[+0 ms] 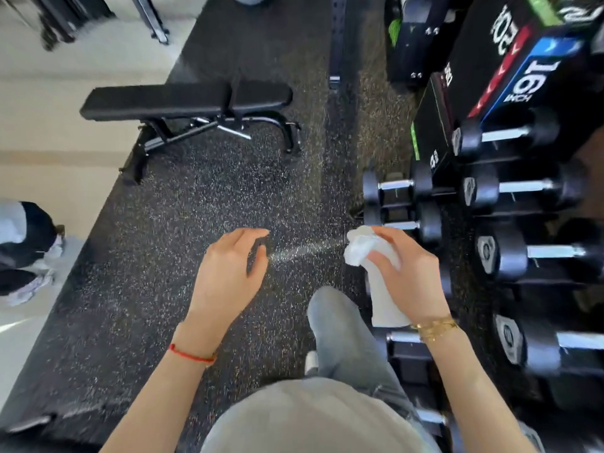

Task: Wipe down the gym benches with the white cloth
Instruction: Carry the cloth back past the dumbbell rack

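A black padded gym bench (183,100) stands on the speckled rubber floor, well ahead of me and to the left. My right hand (408,273) grips a bunched white cloth (359,248), whose tail hangs down below my palm. My left hand (228,273) is curled round a small dark thing (260,253) that my fingers mostly hide. A thin pale streak of mist (307,250) runs from that hand toward the cloth. Both hands are held in front of me, far from the bench.
A rack of black dumbbells (510,191) lines the right side, close to my right hand. Black plyo boxes (510,60) stand behind it. A dark upright post (336,44) rises ahead. A person (26,250) crouches at the left edge, on the pale floor.
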`<state>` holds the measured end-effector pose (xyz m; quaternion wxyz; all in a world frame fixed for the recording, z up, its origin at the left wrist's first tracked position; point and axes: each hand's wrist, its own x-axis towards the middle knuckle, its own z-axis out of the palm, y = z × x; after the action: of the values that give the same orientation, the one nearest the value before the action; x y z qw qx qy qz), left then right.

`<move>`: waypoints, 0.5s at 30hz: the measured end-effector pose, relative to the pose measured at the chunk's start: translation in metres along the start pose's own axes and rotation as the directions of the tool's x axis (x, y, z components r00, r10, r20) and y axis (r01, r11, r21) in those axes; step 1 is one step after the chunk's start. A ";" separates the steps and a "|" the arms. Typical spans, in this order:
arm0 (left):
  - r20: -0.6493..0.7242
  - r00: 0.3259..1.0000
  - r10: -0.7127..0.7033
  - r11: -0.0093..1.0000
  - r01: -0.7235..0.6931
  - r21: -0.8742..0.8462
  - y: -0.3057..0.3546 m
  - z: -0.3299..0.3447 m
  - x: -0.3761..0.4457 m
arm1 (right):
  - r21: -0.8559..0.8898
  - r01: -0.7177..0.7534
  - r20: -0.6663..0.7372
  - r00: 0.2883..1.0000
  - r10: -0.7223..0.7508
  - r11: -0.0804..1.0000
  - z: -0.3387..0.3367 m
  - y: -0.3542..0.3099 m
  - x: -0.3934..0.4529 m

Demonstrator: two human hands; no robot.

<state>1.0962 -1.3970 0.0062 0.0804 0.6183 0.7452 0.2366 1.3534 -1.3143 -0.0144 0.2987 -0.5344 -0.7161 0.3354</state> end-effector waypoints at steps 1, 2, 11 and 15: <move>-0.001 1.000 0.001 1.000 -0.001 -0.005 0.002 0.005 0.020 | -0.009 -0.005 -0.001 1.000 0.005 1.000 -0.003 0.005 0.019; -0.002 1.000 0.004 1.000 -0.004 -0.008 0.004 0.010 0.040 | -0.019 -0.009 -0.006 1.000 0.009 1.000 -0.005 0.011 0.039; -0.003 1.000 -0.003 0.998 0.003 -0.063 0.026 0.065 0.250 | -0.048 -0.026 -0.003 1.000 0.026 0.999 -0.028 0.051 0.248; 0.007 1.000 -0.009 0.998 0.009 -0.056 0.038 0.075 0.330 | -0.081 -0.010 0.007 1.000 0.010 0.997 -0.048 0.060 0.325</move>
<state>1.0877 -1.0568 0.0151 0.1012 0.6133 0.7407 0.2548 1.3437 -0.9804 -0.0110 0.2726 -0.5484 -0.7273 0.3097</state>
